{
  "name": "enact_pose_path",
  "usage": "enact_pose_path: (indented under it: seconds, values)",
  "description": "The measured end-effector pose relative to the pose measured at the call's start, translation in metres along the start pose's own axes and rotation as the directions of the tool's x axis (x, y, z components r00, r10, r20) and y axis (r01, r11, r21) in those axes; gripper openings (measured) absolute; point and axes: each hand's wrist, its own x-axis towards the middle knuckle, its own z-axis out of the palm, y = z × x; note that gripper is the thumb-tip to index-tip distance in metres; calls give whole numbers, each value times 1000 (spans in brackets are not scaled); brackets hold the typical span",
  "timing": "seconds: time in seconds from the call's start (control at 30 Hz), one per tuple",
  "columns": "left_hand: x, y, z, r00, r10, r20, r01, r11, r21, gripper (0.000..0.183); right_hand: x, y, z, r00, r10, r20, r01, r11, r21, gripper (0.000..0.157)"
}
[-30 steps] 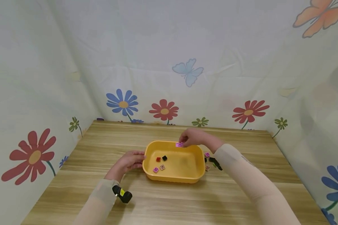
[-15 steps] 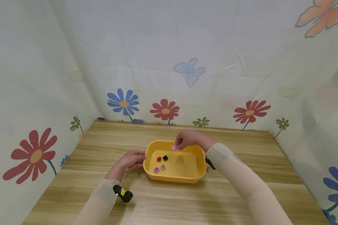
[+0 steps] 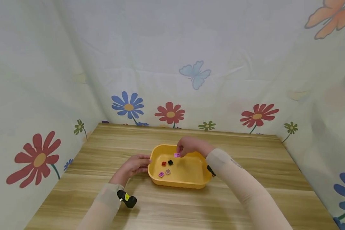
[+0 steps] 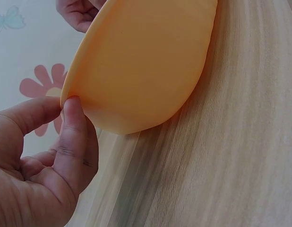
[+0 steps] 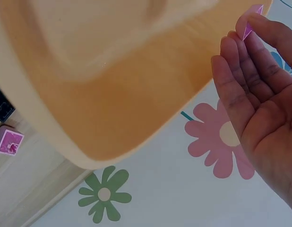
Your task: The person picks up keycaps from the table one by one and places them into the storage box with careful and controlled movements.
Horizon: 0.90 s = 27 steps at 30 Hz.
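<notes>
A yellow plastic tray [image 3: 187, 183] with rounded corners sits on the wooden table. My left hand [image 3: 136, 164] pinches its left rim between thumb and finger, as the left wrist view shows close up. Over the tray's far half, my right hand [image 3: 188, 146] pinches a small pink block [image 3: 176, 155] between thumb and fingertip; the block's flat, thin-looking side shows in the right wrist view. Left in the tray lie a red block [image 3: 164, 163], a black block [image 3: 170, 162], a pink block [image 3: 161, 174] and a beige-pink block [image 3: 168, 172].
Outside the tray's right end, a pink block [image 5: 10, 140] and a black block [image 5: 3, 106] lie on the table, hidden by my right forearm in the head view. A flower-print curtain [image 3: 149, 64] stands behind and along both sides of the table.
My right hand has moved left and nearer with the pink block, from the tray's far rim to over its inside. My left hand keeps its hold on the rim.
</notes>
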Motion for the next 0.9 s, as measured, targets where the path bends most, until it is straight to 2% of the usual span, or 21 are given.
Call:
enact_pose_path:
  seconds: [0.27,0.47,0.6,0.77,0.9]
  values:
    - [0,1,0,1000,5,-1,-5,1000,-6,45,8,0,6,1000,16,17,-15,997,-82,4]
    - [1,-1,0,1000,11,8,-11,1000,-15,45,10,-3,13,998,35,51,-33,998,-45,5]
    - [2,-1,0,1000,-3,-10,2,1000,-12,43,10,-5,17,996,46,80,-44,999,-32,4]
    - [0,-1,1,1000,-16,-22,16,1000,-8,42,11,-7,21,994,51,100,-48,998,-31,9]
    - [-1,-1,2,1000,-8,-18,8,1000,-11,42,13,-6,24,992,39,118,-33,998,-57,6]
